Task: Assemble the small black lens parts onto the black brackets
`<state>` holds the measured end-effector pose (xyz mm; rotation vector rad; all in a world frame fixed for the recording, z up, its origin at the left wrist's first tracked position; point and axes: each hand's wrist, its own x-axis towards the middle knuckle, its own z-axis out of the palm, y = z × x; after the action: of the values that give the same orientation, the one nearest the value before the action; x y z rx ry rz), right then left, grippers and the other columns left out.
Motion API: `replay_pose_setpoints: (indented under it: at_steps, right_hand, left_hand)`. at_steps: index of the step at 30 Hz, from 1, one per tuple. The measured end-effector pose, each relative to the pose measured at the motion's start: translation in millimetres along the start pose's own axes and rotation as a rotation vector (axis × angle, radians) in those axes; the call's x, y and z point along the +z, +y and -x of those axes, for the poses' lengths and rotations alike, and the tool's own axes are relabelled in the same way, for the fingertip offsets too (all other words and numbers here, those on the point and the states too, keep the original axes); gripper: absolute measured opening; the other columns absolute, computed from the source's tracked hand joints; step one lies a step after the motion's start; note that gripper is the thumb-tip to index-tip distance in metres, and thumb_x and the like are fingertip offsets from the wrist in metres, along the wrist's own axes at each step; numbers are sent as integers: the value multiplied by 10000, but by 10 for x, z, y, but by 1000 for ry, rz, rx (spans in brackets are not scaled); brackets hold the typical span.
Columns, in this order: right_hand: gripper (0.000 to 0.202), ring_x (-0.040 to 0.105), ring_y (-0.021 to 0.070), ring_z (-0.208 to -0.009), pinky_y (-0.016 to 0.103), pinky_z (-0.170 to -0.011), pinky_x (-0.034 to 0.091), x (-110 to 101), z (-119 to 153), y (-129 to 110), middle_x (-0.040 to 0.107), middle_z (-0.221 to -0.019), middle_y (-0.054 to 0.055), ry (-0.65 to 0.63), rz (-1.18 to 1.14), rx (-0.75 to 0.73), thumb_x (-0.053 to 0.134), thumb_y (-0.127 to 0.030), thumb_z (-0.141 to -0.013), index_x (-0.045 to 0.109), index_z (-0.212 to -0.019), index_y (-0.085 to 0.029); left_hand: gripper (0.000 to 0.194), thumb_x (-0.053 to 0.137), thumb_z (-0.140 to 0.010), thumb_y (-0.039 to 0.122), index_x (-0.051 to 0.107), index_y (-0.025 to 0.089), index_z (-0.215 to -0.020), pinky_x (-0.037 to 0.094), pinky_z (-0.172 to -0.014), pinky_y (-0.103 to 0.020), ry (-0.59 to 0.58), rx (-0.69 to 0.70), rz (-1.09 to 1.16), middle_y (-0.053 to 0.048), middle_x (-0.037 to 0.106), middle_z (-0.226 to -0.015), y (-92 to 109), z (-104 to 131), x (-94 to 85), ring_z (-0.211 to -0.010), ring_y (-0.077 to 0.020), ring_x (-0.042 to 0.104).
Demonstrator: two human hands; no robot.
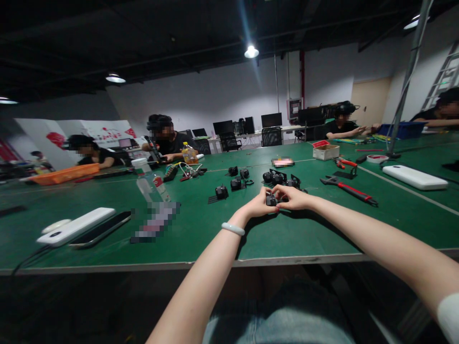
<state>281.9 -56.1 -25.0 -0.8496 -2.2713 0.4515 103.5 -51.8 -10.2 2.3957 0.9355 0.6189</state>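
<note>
The left hand (258,205) and right hand (296,198) together grip a small black part (271,200) at the bench (201,229), hiding its sides. Black units (277,178) just behind blur together, slightly blocked by the right hand; pliers (353,191) lie farther right.

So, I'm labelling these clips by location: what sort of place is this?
Probably a workshop or small assembly room. Small black parts lie on the long green table, and red-and-black pliers sit off to their right.
</note>
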Motion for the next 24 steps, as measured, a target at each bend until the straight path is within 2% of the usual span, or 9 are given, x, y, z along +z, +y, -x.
replay_pose_setpoints:
  at_steps: [7, 18, 24]
  right_hand:
    - [398, 491, 124, -724, 254, -643, 392, 31, -10, 28, 538, -855, 27, 26, 26, 1, 584, -248, -583, 453, -952, -174]
    - [339, 505, 129, -722, 248, -641, 389, 4, -5, 10, 557, -843, 35, -10, 56, 0, 532, -257, -653, 466, -973, -171]
    - [314, 510, 133, -724, 243, -641, 383, 7, -13, 21, 566, -846, 45, -19, 65, 3, 494, -278, -688, 487, -979, -160]
  left_hand:
    - [551, 559, -568, 404, 303, 148, -983, 390, -709, -266, 5, -3, -4, -33, 445, -905, -12, -9, 9, -808, -138, 456]
    - [533, 568, -565, 307, 295, 151, -996, 390, -671, -249, -20, 13, -15, -21, 432, -871, -30, -12, -7, -780, -132, 447]
    - [555, 570, -561, 316, 283, 151, -1007, 390, -658, -243, -24, 11, -6, -21, 431, -868, -24, -9, -8, -770, -128, 444]
